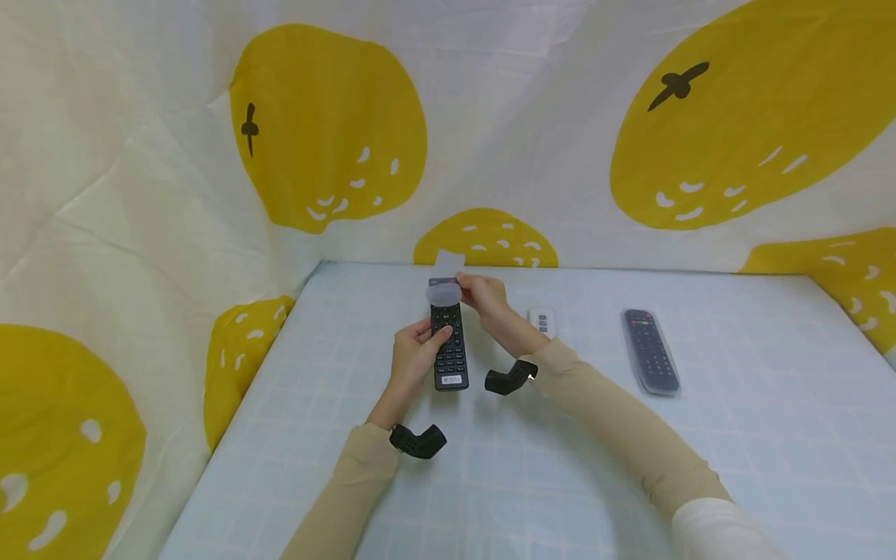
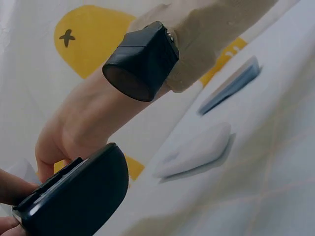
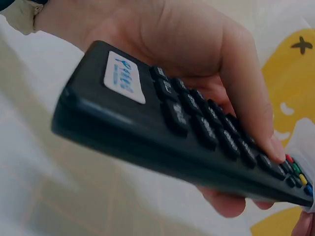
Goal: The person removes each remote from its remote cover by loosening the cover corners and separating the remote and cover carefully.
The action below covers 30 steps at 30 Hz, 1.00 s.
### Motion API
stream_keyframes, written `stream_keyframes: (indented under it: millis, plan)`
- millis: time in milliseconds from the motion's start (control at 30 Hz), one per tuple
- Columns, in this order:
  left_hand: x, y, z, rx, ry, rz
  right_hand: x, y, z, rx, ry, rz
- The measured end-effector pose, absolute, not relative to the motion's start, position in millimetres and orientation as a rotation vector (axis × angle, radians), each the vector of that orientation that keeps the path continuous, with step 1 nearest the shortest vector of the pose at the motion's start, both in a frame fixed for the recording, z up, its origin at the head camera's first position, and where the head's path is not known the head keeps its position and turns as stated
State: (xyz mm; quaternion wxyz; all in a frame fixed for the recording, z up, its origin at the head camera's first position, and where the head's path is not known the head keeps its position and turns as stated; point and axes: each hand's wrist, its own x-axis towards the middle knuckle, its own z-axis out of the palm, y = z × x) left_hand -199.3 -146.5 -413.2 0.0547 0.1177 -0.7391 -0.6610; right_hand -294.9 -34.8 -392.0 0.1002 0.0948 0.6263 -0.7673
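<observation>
My left hand (image 1: pixel 411 356) grips a black remote control (image 1: pixel 450 359) around its middle, the thumb lying across the buttons. The remote is raised above the table, its label end toward me. Over its far end sits a translucent plastic sleeve (image 1: pixel 444 295), covering only that part. The right hand (image 1: pixel 488 300) pinches the sleeve's edge at the remote's upper right. In the right wrist view, the sleeve (image 3: pixel 304 147) borders the coloured buttons, and a fingertip shows below it. The right hand's fingertips are mostly hidden behind the remote in the left wrist view.
A white remote (image 1: pixel 542 320) lies on the table behind the right forearm, which partly covers it. Farther right lies a black remote in a clear cover (image 1: pixel 652 354). A pale blue checked cloth (image 1: pixel 560 482) covers the table. A curtain with yellow fruit prints (image 1: pixel 336 117) hangs behind and at the left.
</observation>
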Motion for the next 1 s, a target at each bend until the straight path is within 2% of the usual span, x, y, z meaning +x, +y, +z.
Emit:
stream_keyframes:
  millis: [1000]
  plan:
    - [-188.7,-133.4,-403.2,0.335,-2.275,-2.084,-316.3,-16.0,-366.0,0.206,1.977,-2.025]
